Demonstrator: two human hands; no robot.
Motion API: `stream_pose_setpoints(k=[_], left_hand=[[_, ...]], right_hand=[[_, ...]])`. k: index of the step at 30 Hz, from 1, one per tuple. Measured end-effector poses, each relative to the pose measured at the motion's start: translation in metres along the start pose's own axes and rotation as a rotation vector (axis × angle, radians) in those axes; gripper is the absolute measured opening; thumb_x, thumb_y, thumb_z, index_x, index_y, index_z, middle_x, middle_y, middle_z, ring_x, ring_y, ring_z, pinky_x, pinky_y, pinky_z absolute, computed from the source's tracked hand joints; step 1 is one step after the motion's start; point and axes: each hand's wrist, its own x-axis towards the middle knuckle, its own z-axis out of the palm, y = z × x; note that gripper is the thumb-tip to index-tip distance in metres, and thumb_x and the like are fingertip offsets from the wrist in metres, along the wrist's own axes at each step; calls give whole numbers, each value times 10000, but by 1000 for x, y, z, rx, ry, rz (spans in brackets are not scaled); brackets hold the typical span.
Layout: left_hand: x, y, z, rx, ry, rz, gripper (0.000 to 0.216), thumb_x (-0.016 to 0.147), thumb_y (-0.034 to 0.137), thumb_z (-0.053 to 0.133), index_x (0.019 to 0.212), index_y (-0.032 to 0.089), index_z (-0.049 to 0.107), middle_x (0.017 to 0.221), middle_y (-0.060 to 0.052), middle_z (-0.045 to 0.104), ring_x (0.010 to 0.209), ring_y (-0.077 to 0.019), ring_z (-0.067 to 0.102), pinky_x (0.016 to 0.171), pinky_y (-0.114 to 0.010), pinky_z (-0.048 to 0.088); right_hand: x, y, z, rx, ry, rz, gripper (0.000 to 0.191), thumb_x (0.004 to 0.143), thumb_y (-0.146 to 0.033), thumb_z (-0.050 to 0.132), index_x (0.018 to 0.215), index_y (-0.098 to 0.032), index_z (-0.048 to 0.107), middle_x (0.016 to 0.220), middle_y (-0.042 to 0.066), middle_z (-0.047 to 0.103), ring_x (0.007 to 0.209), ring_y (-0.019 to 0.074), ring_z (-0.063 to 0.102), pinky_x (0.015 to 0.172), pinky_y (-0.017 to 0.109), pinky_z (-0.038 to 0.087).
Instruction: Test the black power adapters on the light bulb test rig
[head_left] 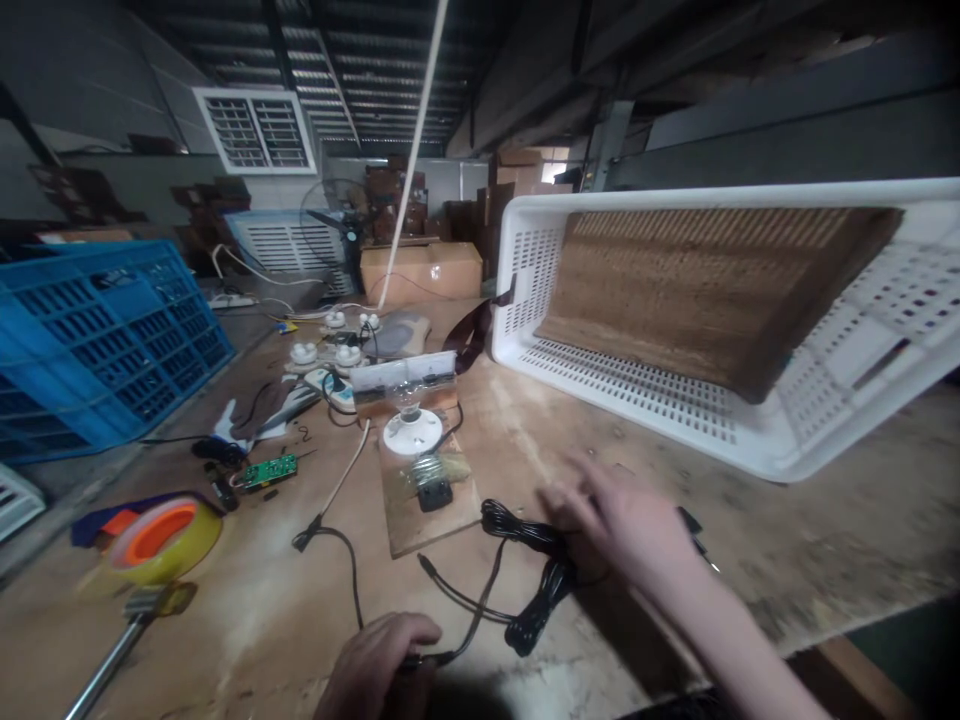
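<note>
Head view. Clock centred on the pale rectangular wooden board [401,530] on the brown wooden bench [259,590]; 12 points away from the wearer.

Left hand [379,660], between 6 and 7 o'clock: closed, fingers gripping a slim black cable connector [417,661]. Whether two plug halves are mated there: cannot tell, fingers cover it. Right hand [611,510], near 4 o'clock: blurred, fingers stretched beside the upper of two black coiled cable bundles [523,527]; cannot tell whether it grips.

Progress, judged: partway. Done: the connector is in hand; the clear glass bulb [409,397] sits in the white round lamp holder [412,434], no glow seen. Left: both bundles lie wound at 4 to 5 o'clock, and a thin black plug tip [426,563] at 6 lies free.

Counts: connector in hand, 1; bundles, 2; free tip, 1; bulb, 1; lamp holder on board, 1; similar white round fittings [304,354] at 11, 4 visible; green circuit board [270,470] at 9, 1; yellow-and-orange tape roll [191,540] between 8 and 9, 1; blue plastic crate [154,340] at 10, 1; white plastic basket [772,460] at 2, 1.
</note>
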Motion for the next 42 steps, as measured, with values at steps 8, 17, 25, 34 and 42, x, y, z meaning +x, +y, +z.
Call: stream_pose_setpoints(k=[8, 17, 25, 34, 42], left_hand=[[52, 35, -11, 200, -336, -270, 316, 924, 330, 637, 1211, 201, 669, 1122, -82, 758, 1067, -307, 687, 944, -466, 536], [-1, -11, -1, 198, -174, 83, 485, 964, 591, 475, 735, 235, 712, 671, 36, 764, 614, -138, 717, 581, -241, 432], [-1, -13, 8, 269, 155, 229, 683, 1036, 573, 201, 606, 230, 605, 496, 27, 653, 459, -110, 627, 481, -272, 373], [-10, -15, 12, 308, 81, 172, 695, 1025, 616, 141, 663, 231, 592, 558, 26, 669, 503, -125, 635, 501, -287, 401], [-13, -17, 12, 195, -25, 45, 405, 1017, 512, 354, 871, 254, 630, 689, 40, 722, 626, -144, 699, 588, -273, 460]], right_hand=[[45, 36, 17, 26, -201, 140, 284, 923, -298, 506, 1083, -204, 721, 976, 156, 754, 920, 351, 711, 816, 463, 512], [3, -69, 60, 1803, -373, 216, 579, 787, -503, 788, 1277, -306, 551, 852, -12, 676, 657, 137, 586, 658, 263, 494], [3, -96, 76, 1712, -331, 162, 532, 828, -530, 753, 1243, -267, 548, 829, -6, 680, 683, 147, 591, 666, 273, 485], [-2, -96, 83, 1631, -272, 166, 555, 825, -569, 739, 1257, -275, 552, 860, -7, 672, 728, 161, 600, 691, 275, 484], [-3, -95, 88, 1619, -264, 186, 557, 830, -577, 732, 1255, -269, 545, 845, -15, 642, 738, 152, 569, 694, 264, 482]])
